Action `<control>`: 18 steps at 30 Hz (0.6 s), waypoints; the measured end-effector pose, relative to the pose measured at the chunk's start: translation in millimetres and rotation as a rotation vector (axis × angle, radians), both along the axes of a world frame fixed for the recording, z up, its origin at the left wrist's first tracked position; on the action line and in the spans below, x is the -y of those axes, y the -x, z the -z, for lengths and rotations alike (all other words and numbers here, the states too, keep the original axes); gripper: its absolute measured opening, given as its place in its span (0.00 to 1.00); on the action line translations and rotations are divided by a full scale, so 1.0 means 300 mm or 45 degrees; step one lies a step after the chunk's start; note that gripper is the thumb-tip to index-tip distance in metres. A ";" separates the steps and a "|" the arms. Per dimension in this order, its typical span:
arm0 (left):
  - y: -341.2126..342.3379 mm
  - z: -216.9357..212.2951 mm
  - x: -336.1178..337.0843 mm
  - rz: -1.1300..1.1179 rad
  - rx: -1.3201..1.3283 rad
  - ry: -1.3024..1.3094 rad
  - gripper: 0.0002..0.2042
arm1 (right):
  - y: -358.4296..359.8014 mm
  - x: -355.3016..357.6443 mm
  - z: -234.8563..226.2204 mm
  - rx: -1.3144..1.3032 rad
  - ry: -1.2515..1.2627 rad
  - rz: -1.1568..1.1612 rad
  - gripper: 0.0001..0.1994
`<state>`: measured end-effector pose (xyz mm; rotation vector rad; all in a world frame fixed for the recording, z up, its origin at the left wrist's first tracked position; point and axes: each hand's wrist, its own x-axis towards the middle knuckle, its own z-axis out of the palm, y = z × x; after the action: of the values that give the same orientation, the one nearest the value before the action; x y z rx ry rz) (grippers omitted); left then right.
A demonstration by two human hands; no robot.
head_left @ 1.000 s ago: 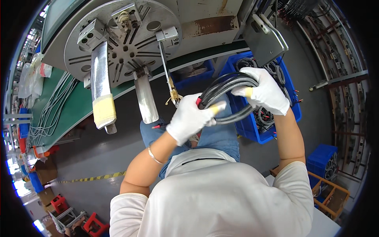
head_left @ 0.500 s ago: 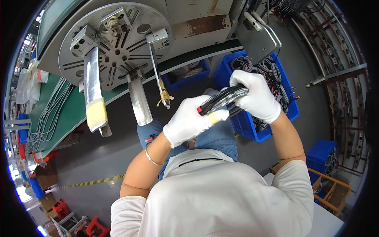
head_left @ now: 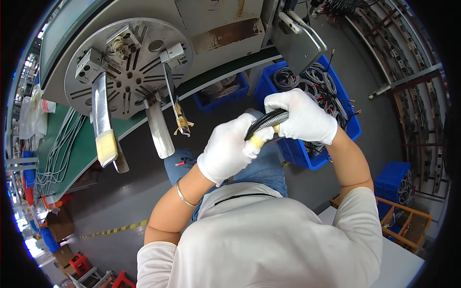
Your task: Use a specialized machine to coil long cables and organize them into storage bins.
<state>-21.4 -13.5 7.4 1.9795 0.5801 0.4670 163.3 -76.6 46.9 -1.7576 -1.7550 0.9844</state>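
left hand (head_left: 226, 151) and right hand (head_left: 307, 115) both gloved, curled tight — near each other before the torso (head_left: 259, 235); bare forearms (head_left: 353, 158) slant inward — right hand farther out

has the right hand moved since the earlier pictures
Yes. Judged against the cable-filled blue bin, the right hand has shifted left in the view, away from the bin's right edge and nearer the left hand.
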 end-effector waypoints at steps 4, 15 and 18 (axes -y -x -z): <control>-0.010 -0.006 -0.023 0.058 -0.077 0.324 0.16 | 0.008 -0.004 0.001 -0.055 -0.139 0.042 0.11; -0.073 -0.180 0.061 0.056 -0.102 0.126 0.16 | -0.096 0.103 -0.108 -0.246 -0.096 0.034 0.10; -0.106 -0.257 0.121 0.067 0.052 -0.338 0.19 | -0.141 0.158 -0.172 -0.165 -0.400 0.040 0.11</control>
<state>10.5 -49.7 84.5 2.2252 0.4580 0.5745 205.6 -124.0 98.5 -1.4859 -1.6898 0.7444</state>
